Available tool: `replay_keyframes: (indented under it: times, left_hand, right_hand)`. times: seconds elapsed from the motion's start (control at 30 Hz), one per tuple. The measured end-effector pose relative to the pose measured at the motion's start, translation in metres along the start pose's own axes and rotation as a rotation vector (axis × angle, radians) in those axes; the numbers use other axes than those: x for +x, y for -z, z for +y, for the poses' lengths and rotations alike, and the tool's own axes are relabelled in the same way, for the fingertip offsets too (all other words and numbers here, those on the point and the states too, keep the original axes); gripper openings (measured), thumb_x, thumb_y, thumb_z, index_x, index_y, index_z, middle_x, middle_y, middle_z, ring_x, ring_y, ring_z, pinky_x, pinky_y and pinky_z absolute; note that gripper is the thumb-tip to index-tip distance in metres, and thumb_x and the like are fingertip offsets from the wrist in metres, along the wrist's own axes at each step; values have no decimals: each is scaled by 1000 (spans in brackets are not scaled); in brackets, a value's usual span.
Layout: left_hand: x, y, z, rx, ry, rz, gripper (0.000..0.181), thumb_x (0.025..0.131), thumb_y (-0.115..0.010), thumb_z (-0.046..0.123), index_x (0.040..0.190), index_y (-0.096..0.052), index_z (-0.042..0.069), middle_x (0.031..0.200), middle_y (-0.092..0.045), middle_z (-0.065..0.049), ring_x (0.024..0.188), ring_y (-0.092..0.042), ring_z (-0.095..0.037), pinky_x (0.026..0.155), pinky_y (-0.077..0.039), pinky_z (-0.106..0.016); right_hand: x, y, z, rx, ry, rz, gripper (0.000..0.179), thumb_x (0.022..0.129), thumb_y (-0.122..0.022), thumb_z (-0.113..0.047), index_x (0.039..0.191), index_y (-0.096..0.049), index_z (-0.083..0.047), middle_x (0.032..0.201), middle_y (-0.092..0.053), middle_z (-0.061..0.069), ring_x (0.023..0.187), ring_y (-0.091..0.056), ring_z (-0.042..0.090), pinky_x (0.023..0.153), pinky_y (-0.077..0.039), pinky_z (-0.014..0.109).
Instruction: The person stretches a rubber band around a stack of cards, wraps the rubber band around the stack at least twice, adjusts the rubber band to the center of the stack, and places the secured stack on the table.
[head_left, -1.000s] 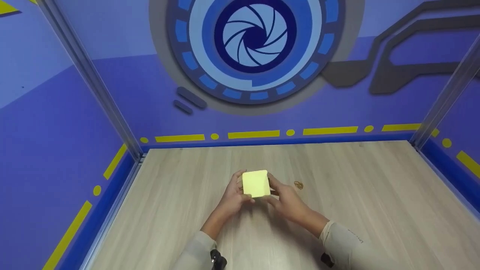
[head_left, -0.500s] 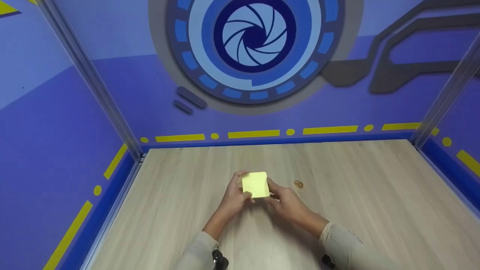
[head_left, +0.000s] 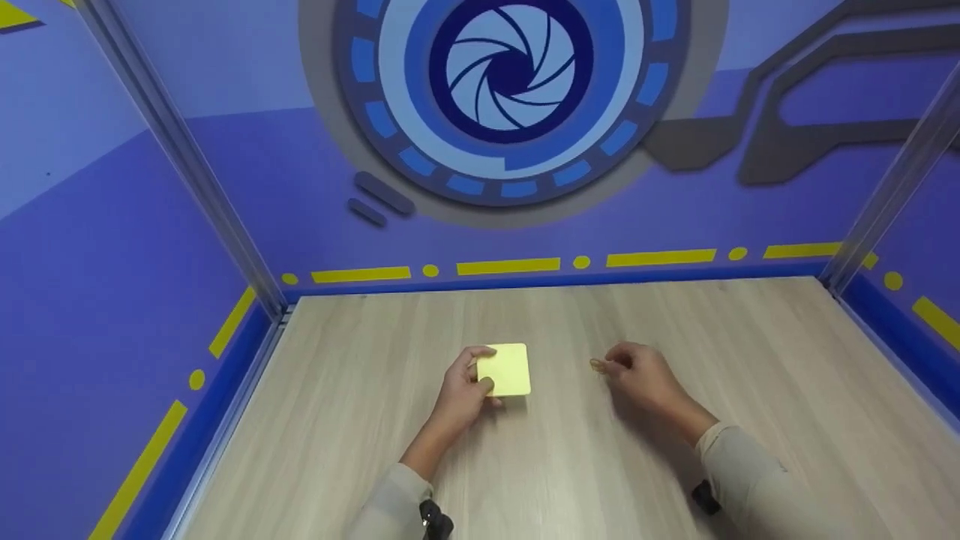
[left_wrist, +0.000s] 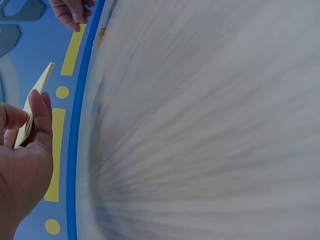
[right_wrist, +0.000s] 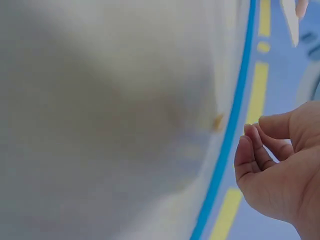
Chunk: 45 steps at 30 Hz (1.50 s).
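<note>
My left hand (head_left: 459, 390) grips a thin stack of pale yellow square cards (head_left: 507, 367) with rounded corners, thumb on the near face and fingers behind. Edge-on in the left wrist view, the card stack (left_wrist: 39, 95) shows several layers and leans at a slant. Over the table, to the right, is my right hand (head_left: 643, 377), thumb and fingertips bent towards each other with nothing visible between them. Just beyond its fingertips a small tan rubber band (head_left: 597, 365) lies on the table. In the right wrist view the rubber band (right_wrist: 217, 122) is apart from the fingers.
The light wood table (head_left: 360, 420) is bounded at the back by a blue-purple printed wall (head_left: 255, 187). Metal posts (head_left: 187, 157) stand at the corners, with side walls left and right.
My right hand has let go of the card stack and moved right to the rubber band. The left hand keeps hold of the cards, which have shifted slightly left.
</note>
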<state>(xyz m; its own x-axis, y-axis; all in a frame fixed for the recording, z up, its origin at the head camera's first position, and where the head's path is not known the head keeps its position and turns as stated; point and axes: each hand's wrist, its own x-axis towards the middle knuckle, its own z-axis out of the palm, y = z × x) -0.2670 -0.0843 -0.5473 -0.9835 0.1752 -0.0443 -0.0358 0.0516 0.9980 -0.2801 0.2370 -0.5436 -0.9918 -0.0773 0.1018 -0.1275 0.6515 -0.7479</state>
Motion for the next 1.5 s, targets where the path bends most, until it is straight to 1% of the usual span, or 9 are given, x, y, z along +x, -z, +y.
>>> replay_keyframes:
  times: [0.23,0.67,0.77,0.9,1.07,1.17,1.3,1.4,1.5]
  left_hand:
    - [-3,3,1,22,-11,-7,66,94,-52,-5,157,-45,16,137,-67,-23,98,-70,-20,80,-65,-39]
    - [-5,5,3,8,-12,-27,71,95,-54,-5,161,-39,16,137,-67,-24,97,-73,-20,86,-66,-47]
    - [-5,5,3,5,-7,-29,71,96,-54,-5,161,-39,17,138,-67,-24,97,-73,-21,87,-66,-47]
    - [-6,5,4,1,-6,-34,70,96,-54,-5,161,-39,18,138,-67,-24,98,-73,-21,87,-66,-48]
    - [-7,7,3,-10,-6,-37,70,97,-54,-4,161,-39,20,140,-66,-24,100,-73,-21,88,-65,-49]
    - [-7,7,3,-9,-8,-37,70,97,-53,-5,162,-38,19,140,-66,-24,100,-73,-21,87,-66,-47]
    - [-6,7,2,-2,-20,-46,70,97,-52,-6,162,-37,16,139,-66,-26,99,-74,-21,86,-66,-46]
    - [-6,7,1,0,-29,-48,70,97,-52,-7,162,-37,16,139,-66,-27,99,-74,-21,85,-66,-46]
    - [-6,8,1,-3,-34,-49,70,97,-53,-7,162,-37,16,139,-66,-26,99,-73,-21,86,-66,-46]
  right_hand:
    - [8,-1,17,-67,18,-64,6,97,-71,-6,102,-74,-5,99,-74,8,88,-61,17,76,-51,28]
    - [21,-14,13,-289,114,-50,6,98,-69,-6,92,-71,-3,91,-64,9,82,-58,19,74,-52,38]
    - [21,-11,11,-182,57,-63,10,101,-64,-8,94,-69,-3,91,-64,8,80,-56,18,69,-49,32]
    - [22,-1,3,96,-107,-41,15,106,-61,-15,104,-68,-2,96,-64,9,81,-58,18,65,-49,28]
    - [22,11,-5,352,-225,-24,23,107,-61,-20,116,-67,1,107,-66,5,98,-59,20,79,-55,30]
    - [22,13,-5,459,-256,-60,21,108,-58,-18,116,-64,0,106,-64,-1,100,-57,17,84,-53,31]
    - [24,11,0,574,-245,-106,11,108,-49,-6,98,-51,-2,99,-51,-2,94,-49,15,81,-44,31]
    - [24,7,2,596,-223,-129,12,106,-47,0,95,-43,-3,99,-45,1,95,-45,16,80,-41,32]
    - [22,5,1,581,-220,-130,4,104,-49,1,102,-47,-1,103,-48,2,98,-47,17,81,-44,31]
